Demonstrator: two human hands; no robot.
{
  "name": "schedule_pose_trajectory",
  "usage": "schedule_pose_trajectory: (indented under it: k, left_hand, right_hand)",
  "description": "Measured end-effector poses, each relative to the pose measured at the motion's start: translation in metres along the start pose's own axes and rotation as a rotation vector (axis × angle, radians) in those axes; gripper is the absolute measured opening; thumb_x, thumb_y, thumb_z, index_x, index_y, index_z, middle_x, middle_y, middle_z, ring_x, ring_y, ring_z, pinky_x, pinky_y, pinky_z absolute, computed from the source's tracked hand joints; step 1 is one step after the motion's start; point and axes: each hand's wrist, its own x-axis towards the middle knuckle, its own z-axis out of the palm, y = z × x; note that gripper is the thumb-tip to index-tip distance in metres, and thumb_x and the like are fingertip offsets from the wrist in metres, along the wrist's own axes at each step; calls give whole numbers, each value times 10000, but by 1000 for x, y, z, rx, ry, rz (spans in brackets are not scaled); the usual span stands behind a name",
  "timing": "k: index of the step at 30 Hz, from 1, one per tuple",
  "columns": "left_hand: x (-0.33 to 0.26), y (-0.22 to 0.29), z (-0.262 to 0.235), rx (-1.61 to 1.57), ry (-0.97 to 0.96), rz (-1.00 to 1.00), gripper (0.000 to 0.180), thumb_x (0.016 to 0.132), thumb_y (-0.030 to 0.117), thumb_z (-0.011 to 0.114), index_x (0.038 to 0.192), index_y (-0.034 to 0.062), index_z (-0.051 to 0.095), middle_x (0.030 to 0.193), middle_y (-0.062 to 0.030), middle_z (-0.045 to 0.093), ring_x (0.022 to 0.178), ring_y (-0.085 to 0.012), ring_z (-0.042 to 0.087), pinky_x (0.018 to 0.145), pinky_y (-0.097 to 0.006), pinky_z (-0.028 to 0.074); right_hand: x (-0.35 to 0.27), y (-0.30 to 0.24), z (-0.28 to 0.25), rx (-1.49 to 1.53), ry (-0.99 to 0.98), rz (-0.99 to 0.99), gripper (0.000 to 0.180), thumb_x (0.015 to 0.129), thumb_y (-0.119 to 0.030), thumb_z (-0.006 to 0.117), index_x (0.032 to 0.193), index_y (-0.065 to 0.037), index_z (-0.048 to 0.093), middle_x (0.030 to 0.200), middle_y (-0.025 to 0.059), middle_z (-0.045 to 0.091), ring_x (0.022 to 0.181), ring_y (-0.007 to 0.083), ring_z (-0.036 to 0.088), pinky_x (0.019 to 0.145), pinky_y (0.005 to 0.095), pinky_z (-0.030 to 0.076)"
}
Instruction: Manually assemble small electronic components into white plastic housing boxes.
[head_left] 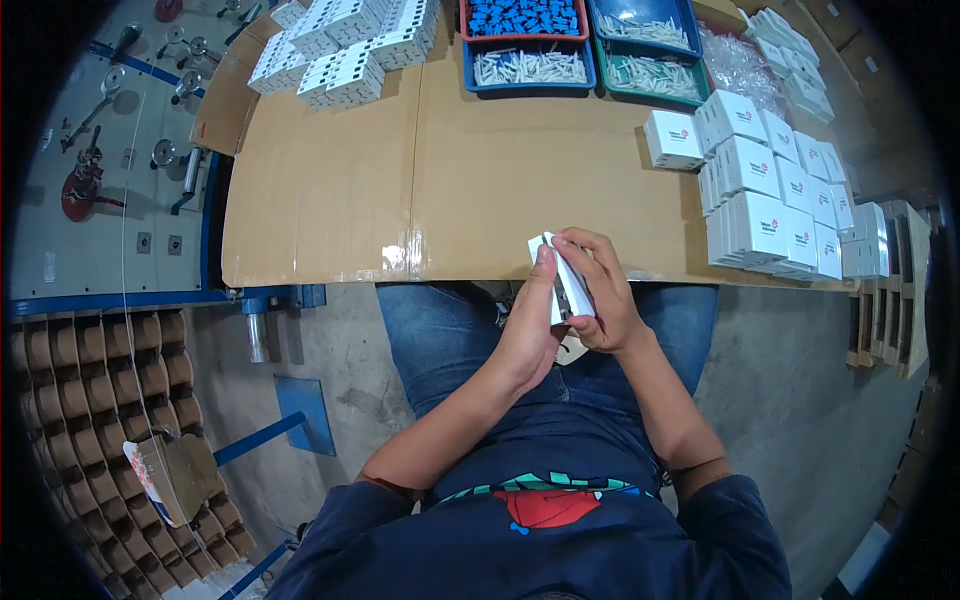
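Note:
Both my hands are closed around a white box-shaped plastic housing [574, 288], held over my lap just off the table's near edge. A dark gap runs along its side, so it looks like two parts set against each other; I cannot tell whether they are joined. My left hand [530, 330] grips it from the left with the thumb up along its edge. My right hand [607, 300] wraps it from the right, fingers over the top and thumb low. What lies inside is mostly hidden.
Cardboard [330, 200] covers the table. Stacked white housings [340, 75] stand far left, and finished-looking white boxes [755, 222] at the right. Trays at the back hold blue parts [525, 18] and white plugs [530, 68]. A clear plastic bag [740, 65] lies behind the boxes.

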Motion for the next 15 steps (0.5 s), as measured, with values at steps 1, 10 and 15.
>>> schedule_pose_trajectory:
  k: [1,10,15]
  left_hand:
    - [1,-1,-3,-4,-9,-5,661,1072,642,366,1406,86,495,1217,-65,623,1091,-158,634,938,-335,526]
    - [9,-5,-18,141,48,202,661,1086,428,518,1578,35,316,1424,-129,520,1293,-201,529,1074,-350,447]
    - [14,-6,-24,344,-47,347,652,1065,289,562,1611,64,284,1459,-128,493,1337,-212,502,1105,-363,428]
  right_hand:
    - [0,0,1,-1,0,-2,798,994,-626,531,1418,50,542,1350,272,523,1222,411,560,1023,468,488]
    - [12,-13,-1,148,26,219,853,939,-628,630,1506,-9,478,1512,234,470,1406,398,473,1160,472,379]
    - [4,-3,-2,583,-33,556,932,791,-376,889,1546,-58,446,1558,182,431,1451,333,438,1174,430,379]
